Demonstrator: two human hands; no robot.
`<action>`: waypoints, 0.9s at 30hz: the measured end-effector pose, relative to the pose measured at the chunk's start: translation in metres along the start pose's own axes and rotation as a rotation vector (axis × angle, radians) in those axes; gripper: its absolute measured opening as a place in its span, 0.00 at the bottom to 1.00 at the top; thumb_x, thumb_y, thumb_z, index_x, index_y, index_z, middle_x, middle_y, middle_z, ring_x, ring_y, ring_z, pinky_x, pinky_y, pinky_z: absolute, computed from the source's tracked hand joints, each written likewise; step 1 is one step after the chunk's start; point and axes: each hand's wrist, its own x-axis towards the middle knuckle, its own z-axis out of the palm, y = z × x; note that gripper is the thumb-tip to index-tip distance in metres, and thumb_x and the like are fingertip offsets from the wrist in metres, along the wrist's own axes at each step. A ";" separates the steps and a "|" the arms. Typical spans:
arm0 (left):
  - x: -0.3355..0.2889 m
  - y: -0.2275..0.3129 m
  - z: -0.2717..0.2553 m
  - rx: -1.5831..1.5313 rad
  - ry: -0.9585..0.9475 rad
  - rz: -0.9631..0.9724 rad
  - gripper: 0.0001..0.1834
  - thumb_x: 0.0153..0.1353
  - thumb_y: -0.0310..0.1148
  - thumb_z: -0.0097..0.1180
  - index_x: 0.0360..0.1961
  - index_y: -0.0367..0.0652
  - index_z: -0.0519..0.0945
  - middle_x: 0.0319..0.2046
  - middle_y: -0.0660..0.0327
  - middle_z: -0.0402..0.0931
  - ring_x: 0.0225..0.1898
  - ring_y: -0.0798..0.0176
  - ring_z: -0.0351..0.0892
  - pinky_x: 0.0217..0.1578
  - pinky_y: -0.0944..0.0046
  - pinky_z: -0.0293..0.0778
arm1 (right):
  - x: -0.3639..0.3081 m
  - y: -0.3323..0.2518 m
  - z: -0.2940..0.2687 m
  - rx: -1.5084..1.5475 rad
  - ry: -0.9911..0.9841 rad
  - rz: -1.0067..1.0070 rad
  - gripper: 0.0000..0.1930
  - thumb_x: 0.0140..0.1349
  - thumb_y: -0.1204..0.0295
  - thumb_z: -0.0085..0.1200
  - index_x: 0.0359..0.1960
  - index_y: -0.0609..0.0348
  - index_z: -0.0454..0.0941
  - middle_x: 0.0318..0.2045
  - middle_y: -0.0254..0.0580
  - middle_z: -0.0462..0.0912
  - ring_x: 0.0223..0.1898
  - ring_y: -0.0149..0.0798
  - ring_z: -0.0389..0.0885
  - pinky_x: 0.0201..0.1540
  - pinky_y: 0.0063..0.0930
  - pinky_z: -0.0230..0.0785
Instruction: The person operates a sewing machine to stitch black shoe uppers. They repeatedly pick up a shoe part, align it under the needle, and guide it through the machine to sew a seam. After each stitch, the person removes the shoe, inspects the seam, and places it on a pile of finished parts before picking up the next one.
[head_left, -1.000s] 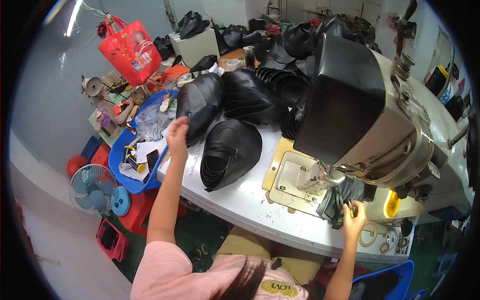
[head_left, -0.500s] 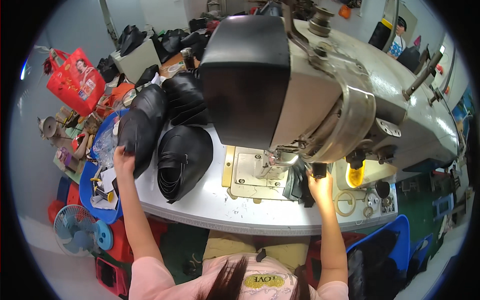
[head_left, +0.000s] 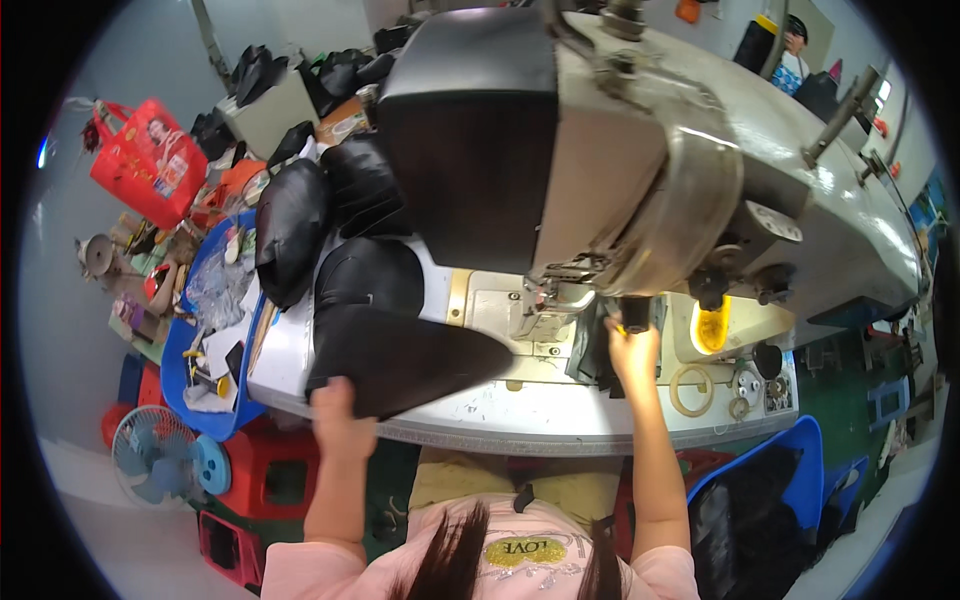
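Note:
My left hand [head_left: 344, 425] is closed on the near edge of a black leather piece [head_left: 415, 362]. The piece tapers to the right, slightly blurred, over the table's front part. Behind it stands a rolled stack of black leather pieces [head_left: 372, 272]. My right hand [head_left: 634, 352] is just right of the sewing machine's needle area, its fingers closed around a bunch of narrow black leather pieces [head_left: 592, 345]; the machine's black knob partly covers the fingertips. The big sewing machine [head_left: 650, 190] stands over its metal plate [head_left: 490, 300].
More black leather stacks [head_left: 292, 232] lie at the table's left. A blue basin [head_left: 185, 365] with scraps stands beyond that edge, above a fan [head_left: 160, 455]. Tape rings [head_left: 690, 390] and bobbins lie at the right. A blue chair [head_left: 800, 470] holds black material.
My left hand has come from the leather stack at the left toward the right and nearer me, bringing a black leather piece along. My right hand stays beside the needle area. The view has shifted slightly.

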 end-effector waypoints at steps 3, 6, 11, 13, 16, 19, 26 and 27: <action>-0.003 0.049 0.034 -1.388 -0.265 -0.454 0.11 0.58 0.28 0.49 0.40 0.32 0.73 0.38 0.63 0.73 0.37 0.73 0.69 0.40 0.71 0.65 | -0.017 -0.038 -0.040 0.301 0.074 0.030 0.04 0.51 0.80 0.50 0.26 0.64 0.68 0.19 0.36 0.67 0.21 0.30 0.64 0.26 0.20 0.59; -0.010 0.070 0.058 -1.287 -0.408 -0.364 0.10 0.59 0.29 0.48 0.34 0.32 0.76 0.30 0.69 0.73 0.30 0.77 0.66 0.33 0.75 0.64 | -0.046 -0.084 -0.078 0.541 -0.023 0.083 0.04 0.55 0.80 0.46 0.23 0.65 0.66 0.19 0.28 0.63 0.22 0.21 0.58 0.23 0.14 0.53; -0.023 0.096 0.071 -1.260 -0.571 -0.331 0.11 0.60 0.31 0.48 0.35 0.32 0.76 0.30 0.67 0.75 0.31 0.77 0.68 0.34 0.74 0.66 | -0.084 -0.123 -0.063 0.765 -0.588 0.297 0.11 0.58 0.74 0.47 0.18 0.59 0.66 0.13 0.26 0.64 0.16 0.19 0.59 0.17 0.16 0.52; -0.028 0.098 0.072 -1.318 -0.598 -0.378 0.12 0.60 0.33 0.48 0.33 0.33 0.76 0.28 0.67 0.74 0.29 0.78 0.67 0.32 0.75 0.66 | -0.089 -0.123 -0.046 0.820 -0.719 0.367 0.11 0.58 0.73 0.47 0.17 0.58 0.68 0.12 0.27 0.69 0.12 0.18 0.61 0.14 0.14 0.52; -0.030 0.098 0.070 -1.391 -0.626 -0.466 0.13 0.60 0.35 0.47 0.31 0.35 0.76 0.26 0.69 0.73 0.27 0.79 0.66 0.30 0.75 0.65 | -0.095 -0.119 -0.037 0.898 -0.756 0.409 0.11 0.57 0.74 0.47 0.17 0.59 0.69 0.13 0.31 0.72 0.10 0.18 0.62 0.12 0.13 0.53; -0.030 0.103 0.071 -1.384 -0.566 -0.412 0.13 0.60 0.35 0.48 0.30 0.35 0.76 0.24 0.69 0.73 0.26 0.79 0.66 0.27 0.76 0.64 | -0.095 -0.119 -0.036 0.896 -0.756 0.422 0.11 0.57 0.74 0.48 0.16 0.59 0.68 0.13 0.31 0.73 0.10 0.18 0.62 0.13 0.13 0.53; -0.028 0.106 0.069 -1.413 -0.568 -0.414 0.09 0.58 0.33 0.51 0.27 0.37 0.76 0.21 0.70 0.72 0.22 0.80 0.66 0.22 0.77 0.64 | -0.095 -0.122 -0.033 0.850 -0.753 0.430 0.13 0.57 0.74 0.48 0.14 0.59 0.68 0.11 0.32 0.71 0.09 0.19 0.62 0.13 0.14 0.53; -0.028 0.106 0.069 -1.398 -0.563 -0.406 0.09 0.58 0.33 0.51 0.27 0.37 0.76 0.21 0.70 0.72 0.22 0.80 0.66 0.22 0.77 0.64 | -0.095 -0.121 -0.033 0.848 -0.751 0.428 0.13 0.57 0.74 0.48 0.14 0.59 0.68 0.10 0.32 0.71 0.09 0.20 0.63 0.13 0.14 0.53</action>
